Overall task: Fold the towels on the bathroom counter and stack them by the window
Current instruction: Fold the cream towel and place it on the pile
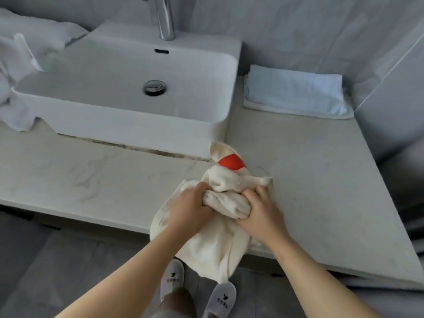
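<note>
Room: grey tiled bathroom, wall tiles across the top of the view, darker floor tiles along the bottom.
Counter (91, 180): pale marbled stone, spanning left to right and reaching the wall at 3 o'clock; dark grimy seam along the base of the basin.
Sink (128, 88): white rectangular basin at 11 o'clock, standing on the counter; round chrome drain in its bowl, dark overflow slot on the back wall.
Loose white towels (25, 53): crumpled heap at 10 o'clock, left of the sink, touching its rim and spilling down onto the counter.
Cream towel (220, 244): bunched at 5 o'clock on the counter's front edge, lower part hanging over the edge toward the floor; upper tip pointing at the sink corner, with a red patch just below that tip.
Folded towel (296, 92): pale blue-white, neat and flat at 2 o'clock, against the back wall, right of the sink and well apart from the cream towel.
Faucet (164, 17): chrome column at 12 o'clock, behind the bowl.
Left hand (190, 210): fist closed on a gathered roll of the cream towel.
Right hand (261, 214): clenched on the same roll, just beside the left, cloth bulging between.
Slippers (172, 281): grey pair at 6 o'clock on the floor, below the hanging cloth.
</note>
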`<state>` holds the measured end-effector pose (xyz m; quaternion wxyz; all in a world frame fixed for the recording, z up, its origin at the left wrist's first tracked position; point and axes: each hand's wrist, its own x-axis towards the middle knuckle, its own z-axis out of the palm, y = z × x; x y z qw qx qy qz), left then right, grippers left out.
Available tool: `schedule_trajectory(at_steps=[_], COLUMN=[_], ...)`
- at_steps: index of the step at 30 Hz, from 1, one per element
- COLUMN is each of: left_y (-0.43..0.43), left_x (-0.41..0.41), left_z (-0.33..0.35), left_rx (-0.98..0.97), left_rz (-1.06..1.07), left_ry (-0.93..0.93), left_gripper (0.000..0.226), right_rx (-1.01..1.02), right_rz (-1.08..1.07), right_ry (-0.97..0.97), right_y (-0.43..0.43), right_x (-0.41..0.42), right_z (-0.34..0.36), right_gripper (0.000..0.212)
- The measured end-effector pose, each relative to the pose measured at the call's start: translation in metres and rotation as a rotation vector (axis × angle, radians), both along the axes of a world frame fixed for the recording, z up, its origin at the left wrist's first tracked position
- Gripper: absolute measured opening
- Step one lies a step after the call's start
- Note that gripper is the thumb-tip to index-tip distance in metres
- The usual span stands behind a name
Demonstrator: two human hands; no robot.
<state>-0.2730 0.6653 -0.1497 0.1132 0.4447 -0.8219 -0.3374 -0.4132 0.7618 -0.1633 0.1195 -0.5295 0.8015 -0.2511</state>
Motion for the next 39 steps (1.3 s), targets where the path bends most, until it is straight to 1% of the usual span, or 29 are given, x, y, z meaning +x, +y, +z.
schedule_trajectory(at_steps=[4,7,9,11,13,15,17,19,23,25,26,27,29,30,31,32,33,34,35,36,37,39], left_y=[0.004,0.005,0.004,0.001,-0.003,-0.006,-0.005,-0.004,0.002,0.003,0.003,0.003,0.005,0.004,0.004,0.003,0.004,0.004,0.005,0.008,0.011,0.015], left_x=[-0.028,-0.049,-0.067,-0.083,-0.093,-0.097,-0.097,-0.095,-0.089,-0.088,-0.087,-0.086,-0.084,-0.085,-0.084,-0.084,-0.083,-0.083,-0.083,-0.084,-0.086,-0.091], left_z=[-0.002,-0.005,-0.006,-0.010,-0.016,-0.023,-0.030,-0.034,-0.036,-0.037,-0.038,-0.038,-0.040,-0.042,-0.042,-0.042,-0.041,-0.039,-0.035,-0.032,-0.029,-0.024], left_rx=[0.026,-0.100,-0.182,-0.197,-0.213,-0.247,-0.285,-0.315,-0.340,-0.314,-0.287,-0.252,-0.197,-0.180,-0.161,-0.138,-0.105,-0.069,-0.047,-0.038,-0.049,-0.163], left_rz=[-0.043,-0.051,-0.062,-0.055,-0.057,-0.067,-0.089,-0.100,-0.092,-0.102,-0.107,-0.111,-0.134,-0.152,-0.170,-0.180,-0.188,-0.195,-0.196,-0.187,-0.158,-0.129], left_ry=[-0.039,-0.041,-0.023,0.009,0.048,0.085,0.130,0.169,0.186,0.205,0.226,0.260,0.360,0.406,0.436,0.453,0.452,0.439,0.404,0.352,0.272,0.094], left_gripper=[0.016,0.027,0.031,0.033,0.031,0.030,0.031,0.030,0.031,0.031,0.034,0.042,0.067,0.078,0.085,0.088,0.088,0.084,0.076,0.067,0.059,0.056], right_rx=[-0.089,-0.148,-0.190,-0.225,-0.181,-0.109,-0.123,-0.151,-0.165,-0.175,-0.176,-0.189,-0.285,-0.341,-0.385,-0.409,-0.417,-0.400,-0.349,-0.260,-0.142,0.038], right_rz=[-0.097,-0.198,-0.270,-0.315,-0.348,-0.343,-0.337,-0.344,-0.320,-0.297,-0.271,-0.234,-0.141,-0.118,-0.129,-0.168,-0.224,-0.292,-0.343,-0.372,-0.387,-0.397], right_ry=[0.078,0.110,0.125,0.159,0.148,0.125,0.120,0.112,0.069,0.046,0.018,-0.014,-0.092,-0.145,-0.188,-0.205,-0.189,-0.125,-0.036,0.046,0.111,0.179], right_y=[0.013,0.007,0.000,-0.006,-0.010,-0.010,-0.008,-0.006,-0.005,-0.002,-0.001,0.002,0.009,0.011,0.013,0.014,0.014,0.012,0.010,0.009,0.008,0.005], right_x=[-0.021,-0.034,-0.042,-0.052,-0.064,-0.075,-0.081,-0.082,-0.081,-0.081,-0.080,-0.080,-0.081,-0.083,-0.085,-0.089,-0.091,-0.095,-0.098,-0.101,-0.104,-0.109], right_z=[-0.007,-0.013,-0.015,-0.016,-0.015,-0.015,-0.020,-0.022,-0.025,-0.026,-0.027,-0.026,-0.026,-0.026,-0.026,-0.028,-0.029,-0.032,-0.033,-0.034,-0.034,-0.032], right_gripper=[0.037,0.043,0.044,0.049,0.057,0.051,0.044,0.042,0.041,0.045,0.050,0.057,0.071,0.074,0.071,0.063,0.049,0.036,0.030,0.032,0.039,0.050])
